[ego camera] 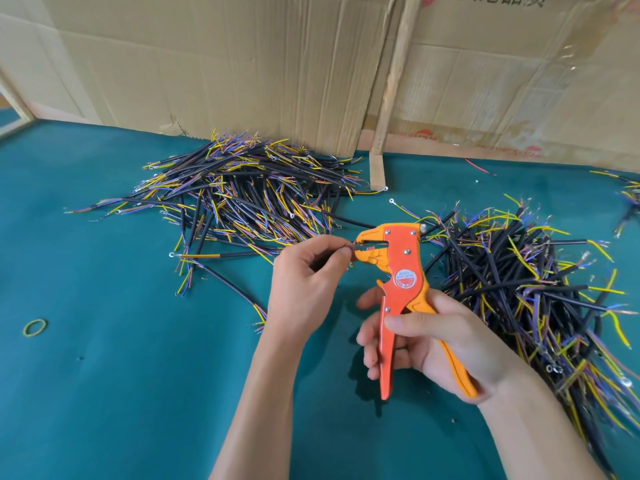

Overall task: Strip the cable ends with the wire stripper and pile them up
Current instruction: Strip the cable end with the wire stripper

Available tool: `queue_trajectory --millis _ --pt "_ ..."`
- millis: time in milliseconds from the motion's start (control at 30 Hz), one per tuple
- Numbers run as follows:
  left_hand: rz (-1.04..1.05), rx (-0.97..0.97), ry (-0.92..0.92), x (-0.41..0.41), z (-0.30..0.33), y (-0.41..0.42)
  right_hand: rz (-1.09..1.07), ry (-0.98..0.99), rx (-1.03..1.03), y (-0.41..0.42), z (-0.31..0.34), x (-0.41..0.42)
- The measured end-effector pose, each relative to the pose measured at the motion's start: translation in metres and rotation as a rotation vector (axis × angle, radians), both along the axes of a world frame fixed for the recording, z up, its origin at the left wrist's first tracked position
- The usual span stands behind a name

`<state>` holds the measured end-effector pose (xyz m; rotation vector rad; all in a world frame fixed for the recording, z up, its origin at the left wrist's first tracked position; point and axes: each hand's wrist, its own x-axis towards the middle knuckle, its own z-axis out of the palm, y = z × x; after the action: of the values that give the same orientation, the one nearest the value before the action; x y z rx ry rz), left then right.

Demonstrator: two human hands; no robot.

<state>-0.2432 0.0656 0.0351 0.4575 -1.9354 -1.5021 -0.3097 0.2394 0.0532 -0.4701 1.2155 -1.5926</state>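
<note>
**A:** What's the right hand (433,344) got?

**B:** The wire stripper (398,289), orange and yellow. Thumb lies across the orange handle, fingers curl behind it, and the yellow handle runs down over the palm. The tool stands upright above the table, its beak pointing left.

**A:** And the left hand (304,278)?

**B:** Thumb and forefinger pinch a thin wire end (351,244) right at the stripper's mouth. The jaws stand a little apart there, with the wire tip at the gap. How far it goes in, I can't tell.

**A:** Where are the cables?

**B:** One pile of black cables (242,195) with yellow, blue and brown cores lies behind the left hand, near the cardboard wall (242,64). A second pile (540,289) lies just right of the right hand. More wire ends (628,199) show at the far right edge.

**A:** Anything else?

**B:** A yellow rubber band (34,328) lies on the teal cloth (121,393), well left of the hands, and a wooden slat (391,91) leans upright against the cardboard.
</note>
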Motion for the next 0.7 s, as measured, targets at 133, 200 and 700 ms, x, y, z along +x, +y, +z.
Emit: queue_trajectory --millis 133,200,700 --pt "-0.002 -0.032 -0.023 0.000 -0.001 0.000 0.007 0.006 -0.003 0.000 0.001 0.000" --pt "-0.022 -0.030 -0.031 0.000 -0.002 0.001 -0.006 0.001 0.004 0.000 0.000 0.000" --pt "-0.043 -0.067 -0.052 -0.003 0.000 0.007 -0.220 0.094 -0.178 -0.010 -0.005 0.003"
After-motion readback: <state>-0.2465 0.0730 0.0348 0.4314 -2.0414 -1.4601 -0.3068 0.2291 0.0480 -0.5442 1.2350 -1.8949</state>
